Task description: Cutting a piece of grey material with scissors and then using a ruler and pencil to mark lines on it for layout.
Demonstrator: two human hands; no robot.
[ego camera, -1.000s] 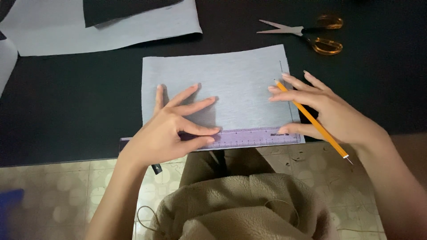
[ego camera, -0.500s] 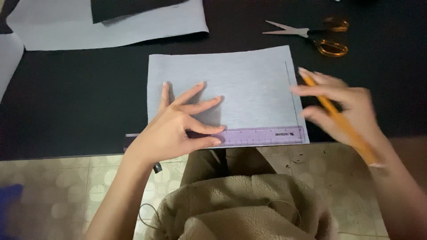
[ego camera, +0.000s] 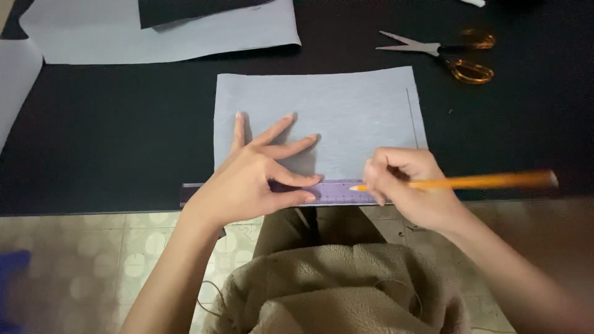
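A grey rectangle of fabric [ego camera: 346,111] lies on the black table [ego camera: 111,136], with a thin pencil line near its right edge. A purple ruler [ego camera: 337,193] runs along its near edge. My left hand [ego camera: 260,176] lies spread on the fabric, thumb and forefinger pressing the ruler down. My right hand [ego camera: 408,185] grips an orange pencil [ego camera: 470,181] that lies almost level, its tip resting on the ruler just right of my left fingertips.
Orange-handled scissors [ego camera: 445,52] lie at the back right of the table. A larger grey sheet [ego camera: 185,37] with a black piece [ego camera: 185,9] on it sits at the back left. Tiled floor [ego camera: 93,260] and my beige fleece lap [ego camera: 334,291] are below the table's near edge.
My right hand has come from the fabric's right edge down and left to the ruler, turning the pencil from steep to nearly level. The left hand has stayed on the ruler.
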